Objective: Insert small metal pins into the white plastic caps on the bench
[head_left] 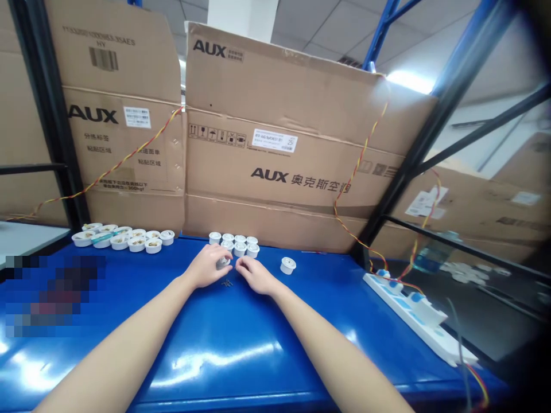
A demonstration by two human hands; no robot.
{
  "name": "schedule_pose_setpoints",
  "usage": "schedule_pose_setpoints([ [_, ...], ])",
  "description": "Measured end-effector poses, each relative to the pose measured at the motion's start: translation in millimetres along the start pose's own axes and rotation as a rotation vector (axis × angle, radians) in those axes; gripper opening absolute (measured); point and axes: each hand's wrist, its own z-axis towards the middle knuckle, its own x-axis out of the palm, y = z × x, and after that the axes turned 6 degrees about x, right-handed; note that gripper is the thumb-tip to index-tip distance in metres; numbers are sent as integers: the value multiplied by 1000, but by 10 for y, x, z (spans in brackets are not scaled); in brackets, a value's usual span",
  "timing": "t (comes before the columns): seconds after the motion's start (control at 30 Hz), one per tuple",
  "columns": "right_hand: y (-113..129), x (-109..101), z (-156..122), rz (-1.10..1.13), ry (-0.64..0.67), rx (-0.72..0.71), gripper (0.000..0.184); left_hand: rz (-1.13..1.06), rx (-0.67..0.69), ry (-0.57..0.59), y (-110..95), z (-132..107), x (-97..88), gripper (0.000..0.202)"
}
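My left hand (208, 267) is curled around a small round white plastic piece (223, 262) on the blue tabletop (232, 344). Just to its right, my right hand (255, 275) has its fingertips pinched together; whatever they may hold is hidden. A few small screws (227, 283) lie loose on the table in front of the left hand. Behind both hands, several similar white round pieces (240, 249) stand in two rows. One more white round piece (288, 265) sits by itself to the right of my right hand.
Several white cups (136, 244) with small parts in them stand at the back left. A white power strip (419, 321) with plugs runs along the right edge. Large cardboard sheets (275, 201) wall off the back, and a red-yellow twisted wire (357, 166) hangs down in front.
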Motion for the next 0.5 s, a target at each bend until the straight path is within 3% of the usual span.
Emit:
schedule_pose_setpoints([
  [0.13, -14, 9, 12, 126, 9, 59, 22, 20, 80, 89, -50, 33, 35, 15],
  [0.33, 13, 21, 12, 275, 50, 109, 22, 69, 62, 86, -47, 45, 76, 19],
  [0.5, 40, 17, 25, 449, 41, 159, 22, 113, 48, 5, -48, 28, 83, 18],
])
